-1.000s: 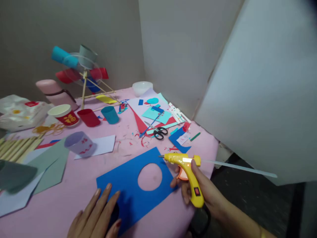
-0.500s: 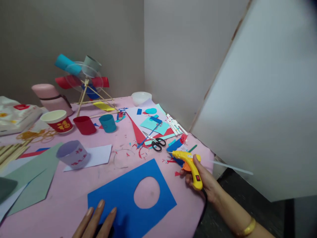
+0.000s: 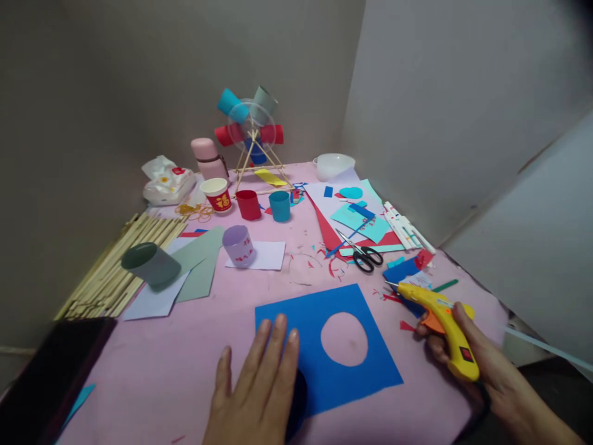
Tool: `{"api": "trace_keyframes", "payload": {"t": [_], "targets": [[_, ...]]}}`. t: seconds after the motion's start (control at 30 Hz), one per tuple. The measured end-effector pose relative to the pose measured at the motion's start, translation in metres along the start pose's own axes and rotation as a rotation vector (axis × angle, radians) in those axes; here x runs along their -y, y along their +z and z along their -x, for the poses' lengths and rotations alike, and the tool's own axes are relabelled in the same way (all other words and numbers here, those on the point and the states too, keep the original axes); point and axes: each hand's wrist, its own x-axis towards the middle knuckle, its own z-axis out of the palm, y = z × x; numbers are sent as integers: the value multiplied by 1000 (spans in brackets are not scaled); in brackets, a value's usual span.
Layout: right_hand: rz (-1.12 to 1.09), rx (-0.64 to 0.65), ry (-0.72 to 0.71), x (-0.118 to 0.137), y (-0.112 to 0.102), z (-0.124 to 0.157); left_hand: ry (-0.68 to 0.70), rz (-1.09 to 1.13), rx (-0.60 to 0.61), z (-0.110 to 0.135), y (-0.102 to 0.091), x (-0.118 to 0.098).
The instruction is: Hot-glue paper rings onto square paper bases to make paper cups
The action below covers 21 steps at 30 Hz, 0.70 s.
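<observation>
My right hand (image 3: pixel 445 352) grips a yellow hot glue gun (image 3: pixel 456 346) with an orange trigger. Its metal nozzle points left over paper scraps, and a glue stick (image 3: pixel 546 347) sticks out behind it. At the front, my left hand (image 3: pixel 259 383) is open, fingers stretched out over the left edge of a blue paper sheet (image 3: pixel 382 364) with a round hole. Beside and partly under that hand is a dark blue round piece (image 3: pixel 298 402), mostly hidden; whether the thumb touches it I cannot tell. Black-handled scissors (image 3: pixel 364 256) lie beyond the sheet.
A wheel model (image 3: pixel 252 133) with coloured paper cups stands at the back. Purple (image 3: pixel 238 247), grey (image 3: pixel 151 266), red (image 3: pixel 249 205) and teal (image 3: pixel 280 207) paper cylinders stand or lie around the table. Wooden sticks (image 3: pixel 111 272) and a dark device (image 3: pixel 55 377) are left, markers (image 3: pixel 405 225) right.
The view has swung left, bringing the wooden sticks and dark device into sight. My left hand shows more fully over the blue sheet's left edge. My right hand still holds the glue gun.
</observation>
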Motion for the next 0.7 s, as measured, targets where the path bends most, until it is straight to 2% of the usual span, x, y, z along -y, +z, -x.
{"api": "trace_keyframes", "payload": {"t": [0.13, 0.27, 0.47, 0.6, 0.7], "targets": [[20, -46, -4, 4, 4, 3, 94, -10, 51, -16, 3, -8], [99, -72, -36, 4, 7, 3, 183, -10, 43, -28, 4, -11], [56, -33, 7, -1, 0, 1, 185, -24, 21, -24, 6, -15], [27, -14, 35, -2, -3, 2, 18, -67, -92, -14, 13, -22], [21, -32, 58, -1, -3, 4, -121, 92, -260, -2, 9, -16]]}}
